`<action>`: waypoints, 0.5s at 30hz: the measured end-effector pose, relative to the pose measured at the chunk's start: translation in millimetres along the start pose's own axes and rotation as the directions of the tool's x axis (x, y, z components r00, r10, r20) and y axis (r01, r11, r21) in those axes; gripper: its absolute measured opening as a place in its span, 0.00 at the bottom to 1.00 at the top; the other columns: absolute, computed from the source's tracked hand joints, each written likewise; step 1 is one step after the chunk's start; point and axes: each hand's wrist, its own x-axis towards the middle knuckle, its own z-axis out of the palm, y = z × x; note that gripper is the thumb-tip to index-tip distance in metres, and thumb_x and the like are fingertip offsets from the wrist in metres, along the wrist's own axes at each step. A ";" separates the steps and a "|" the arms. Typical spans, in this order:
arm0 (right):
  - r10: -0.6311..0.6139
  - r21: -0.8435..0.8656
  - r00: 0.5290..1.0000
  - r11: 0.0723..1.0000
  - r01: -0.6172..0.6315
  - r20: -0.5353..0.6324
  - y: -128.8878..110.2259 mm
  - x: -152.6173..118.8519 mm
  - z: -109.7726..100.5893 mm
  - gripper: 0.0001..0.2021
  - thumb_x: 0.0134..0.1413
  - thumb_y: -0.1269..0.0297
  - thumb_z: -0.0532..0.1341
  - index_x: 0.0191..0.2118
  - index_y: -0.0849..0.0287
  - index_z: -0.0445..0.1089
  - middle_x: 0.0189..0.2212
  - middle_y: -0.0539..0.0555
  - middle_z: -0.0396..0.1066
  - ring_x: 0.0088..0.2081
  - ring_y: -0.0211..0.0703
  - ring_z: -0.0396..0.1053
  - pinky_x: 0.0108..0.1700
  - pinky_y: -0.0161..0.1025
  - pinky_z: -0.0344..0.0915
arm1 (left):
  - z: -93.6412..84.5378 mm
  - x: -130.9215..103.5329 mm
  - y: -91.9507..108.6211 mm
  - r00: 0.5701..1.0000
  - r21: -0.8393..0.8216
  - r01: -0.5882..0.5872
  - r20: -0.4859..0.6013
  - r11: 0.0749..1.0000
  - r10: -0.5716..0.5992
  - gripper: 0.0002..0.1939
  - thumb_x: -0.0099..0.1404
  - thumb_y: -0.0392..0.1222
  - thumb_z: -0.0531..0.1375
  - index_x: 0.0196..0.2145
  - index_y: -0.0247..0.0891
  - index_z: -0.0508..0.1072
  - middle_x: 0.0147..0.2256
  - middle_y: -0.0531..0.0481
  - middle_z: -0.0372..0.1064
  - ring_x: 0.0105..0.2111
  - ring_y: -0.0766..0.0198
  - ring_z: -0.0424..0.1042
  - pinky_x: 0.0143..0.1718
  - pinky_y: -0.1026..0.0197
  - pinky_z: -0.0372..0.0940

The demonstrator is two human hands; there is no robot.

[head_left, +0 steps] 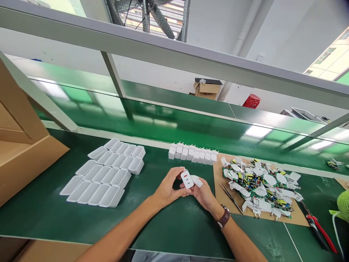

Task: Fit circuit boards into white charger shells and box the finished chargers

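Between my two hands, above the green table, is a white USB wall charger, its port face with a red port turned towards me. My left hand pinches the charger from the left with thumb and fingers. From the right, my right hand grips its lower side; a white covering wraps one of its digits. Further left, open white charger casings lie in slanted rows. Beyond my hands stands a row of white chargers, their plug pins pointing away.
Circuit boards with white parts are heaped on a cardboard sheet at right, with tweezers beside them. Red-handled pliers and a green roll lie further right. A cardboard box stands at left. A metal frame spans the back.
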 end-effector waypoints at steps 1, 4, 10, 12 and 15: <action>-0.006 -0.012 1.000 1.000 0.006 -0.010 -0.6 0.3 -0.4 0.25 0.53 0.40 0.67 0.42 0.60 0.76 0.32 0.58 0.79 0.36 0.55 0.79 0.40 0.55 0.77 | -0.7 -0.2 -0.2 1.000 -0.010 0.021 0.007 1.000 -0.021 0.35 0.62 0.53 0.71 0.62 0.45 0.65 0.55 0.39 0.70 0.49 0.50 0.73 0.50 0.47 0.72; -0.052 -0.115 0.997 0.992 0.045 -0.059 0.5 2.3 -4.1 0.24 0.55 0.40 0.67 0.43 0.59 0.75 0.35 0.58 0.80 0.37 0.54 0.79 0.41 0.54 0.78 | -3.3 -0.4 0.3 0.993 -0.063 0.116 0.032 0.991 -0.115 0.39 0.59 0.57 0.72 0.63 0.44 0.66 0.56 0.39 0.70 0.52 0.46 0.73 0.55 0.45 0.70; -0.425 -0.633 0.898 0.728 0.263 -0.116 14.0 0.8 -15.6 0.16 0.58 0.53 0.67 0.49 0.54 0.72 0.43 0.58 0.79 0.44 0.51 0.78 0.50 0.52 0.76 | -11.4 5.8 4.6 0.951 -0.197 0.302 -0.007 0.933 -0.309 0.30 0.71 0.56 0.61 0.65 0.43 0.66 0.49 0.43 0.77 0.49 0.53 0.75 0.58 0.47 0.67; -0.465 -0.759 0.882 0.599 0.255 -0.070 15.7 -2.8 -17.5 0.16 0.59 0.60 0.65 0.52 0.53 0.70 0.45 0.57 0.76 0.46 0.51 0.76 0.53 0.53 0.74 | -14.2 8.3 4.6 0.935 -0.215 0.346 0.003 0.913 -0.353 0.25 0.72 0.55 0.60 0.62 0.43 0.70 0.45 0.45 0.79 0.46 0.55 0.76 0.54 0.50 0.69; -0.469 -0.824 0.883 0.499 0.269 0.005 15.5 -5.2 -19.0 0.22 0.54 0.66 0.68 0.54 0.53 0.66 0.42 0.55 0.71 0.42 0.48 0.73 0.49 0.51 0.74 | -16.9 10.3 2.0 0.930 -0.228 0.363 0.033 0.903 -0.366 0.18 0.72 0.54 0.61 0.52 0.43 0.79 0.43 0.45 0.78 0.44 0.56 0.76 0.51 0.53 0.70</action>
